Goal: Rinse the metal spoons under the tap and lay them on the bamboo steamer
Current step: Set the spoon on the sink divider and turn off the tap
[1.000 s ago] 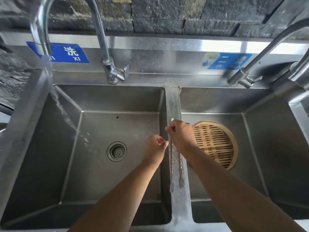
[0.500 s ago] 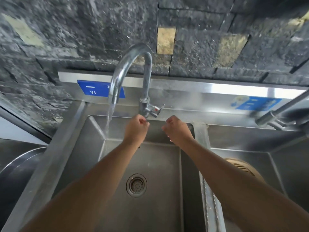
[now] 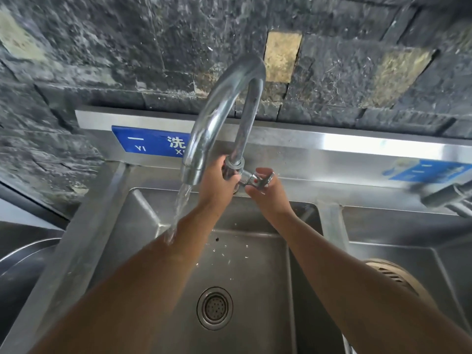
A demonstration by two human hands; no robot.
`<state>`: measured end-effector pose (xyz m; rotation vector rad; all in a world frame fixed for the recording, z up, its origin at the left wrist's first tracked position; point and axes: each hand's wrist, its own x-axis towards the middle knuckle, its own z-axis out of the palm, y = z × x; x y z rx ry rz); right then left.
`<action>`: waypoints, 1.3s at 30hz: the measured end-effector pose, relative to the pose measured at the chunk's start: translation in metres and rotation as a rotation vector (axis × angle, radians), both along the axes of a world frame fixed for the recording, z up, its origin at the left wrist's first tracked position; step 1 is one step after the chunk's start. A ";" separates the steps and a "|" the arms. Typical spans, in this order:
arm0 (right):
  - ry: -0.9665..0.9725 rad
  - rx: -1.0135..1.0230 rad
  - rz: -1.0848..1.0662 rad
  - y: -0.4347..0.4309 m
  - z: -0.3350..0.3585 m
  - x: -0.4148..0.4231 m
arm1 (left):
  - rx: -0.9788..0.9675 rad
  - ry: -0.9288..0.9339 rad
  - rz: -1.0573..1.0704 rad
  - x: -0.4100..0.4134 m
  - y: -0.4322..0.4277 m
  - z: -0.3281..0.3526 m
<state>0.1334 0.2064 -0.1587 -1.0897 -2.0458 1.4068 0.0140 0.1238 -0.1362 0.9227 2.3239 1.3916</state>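
Observation:
The curved steel tap point(image 3: 224, 103) stands behind the left sink basin point(image 3: 245, 277), and water pours from its spout onto my left forearm. My left hand point(image 3: 217, 182) grips the base of the tap's neck. My right hand point(image 3: 265, 190) pinches the tap's side lever point(image 3: 258, 180) between thumb and fingers. The bamboo steamer point(image 3: 398, 277) lies in the right basin, mostly hidden behind my right arm. No spoons are in view.
A round drain point(image 3: 214, 307) sits in the left basin's floor. A second tap point(image 3: 447, 195) juts in at the right edge. Blue labels are stuck on the steel backsplash point(image 3: 332, 146). A dark round pan point(image 3: 23, 272) lies to the left of the sink.
Both hands left the spoons on the divider between the basins and rose to the tap. The left now holds its base, the right its lever. My view tilted up toward the wall.

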 end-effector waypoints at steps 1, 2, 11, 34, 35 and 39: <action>0.002 0.028 -0.004 0.001 -0.002 -0.002 | 0.010 0.002 -0.004 -0.001 0.000 -0.002; 0.006 0.045 -0.009 0.001 -0.004 -0.002 | 0.020 0.009 -0.012 -0.001 0.000 -0.003; -0.084 0.045 -0.004 0.006 -0.003 -0.008 | 0.017 0.000 -0.027 0.004 -0.005 0.004; -0.178 0.064 -0.002 0.006 0.008 -0.013 | -0.003 0.051 -0.075 0.004 -0.008 0.019; -0.182 0.062 -0.002 0.006 0.009 -0.014 | -0.004 0.057 -0.079 0.004 -0.008 0.020; -0.198 0.079 -0.008 0.005 0.009 -0.013 | -0.001 0.079 -0.075 0.004 -0.008 0.019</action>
